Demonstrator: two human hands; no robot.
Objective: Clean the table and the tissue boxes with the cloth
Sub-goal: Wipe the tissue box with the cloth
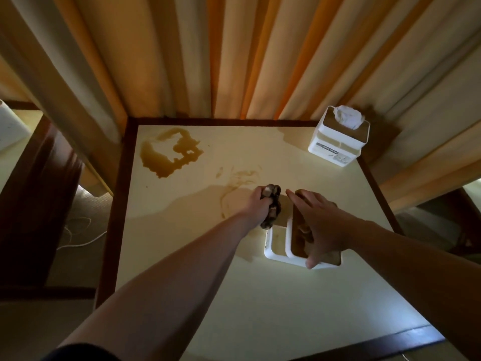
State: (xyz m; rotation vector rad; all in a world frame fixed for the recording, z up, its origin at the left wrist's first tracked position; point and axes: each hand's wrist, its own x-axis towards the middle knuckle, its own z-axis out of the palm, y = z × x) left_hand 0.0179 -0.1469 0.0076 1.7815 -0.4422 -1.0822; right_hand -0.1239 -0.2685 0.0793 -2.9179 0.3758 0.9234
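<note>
- Wiping the near tissue box (278,252) at its left side, judged the step in hand; landmark for all places below.
- Left hand (260,204) clenched round the bunched cloth (273,208), pressed against the far left corner of the box.
- Right hand (316,225) spread over the box top, fingers (295,197) reaching past its far edge, thumb hooked at its near edge; grasping and steadying the box.
- Box white, open tray on its left side, brown staining visible inside.
- Table (260,308) cream-topped with a dark wooden border; box resting right of centre.
- Brown spill (169,155) pooled well beyond the box, toward the far left corner; not yet wiped.
- Faint brown smears (239,178) just beyond the box, left of the cloth.
- Second tissue box (338,139) upright at the far right corner, well apart from the near box, tissue (347,117) bunched on top.
- Next move, as judgement: cloth drawn along the box side and tray rim, right hand holding firm against sliding; then out to the smears and the spill.
- Open room: wide bare surface nearer than the box and to its left; right table edge close beside the box.
- Curtain (247,53) hanging right behind the far edge; risk of pushing liquid off near the spill.
- Cloth already dark and saturated-looking; smearing possible, cannot tell how wet.
</note>
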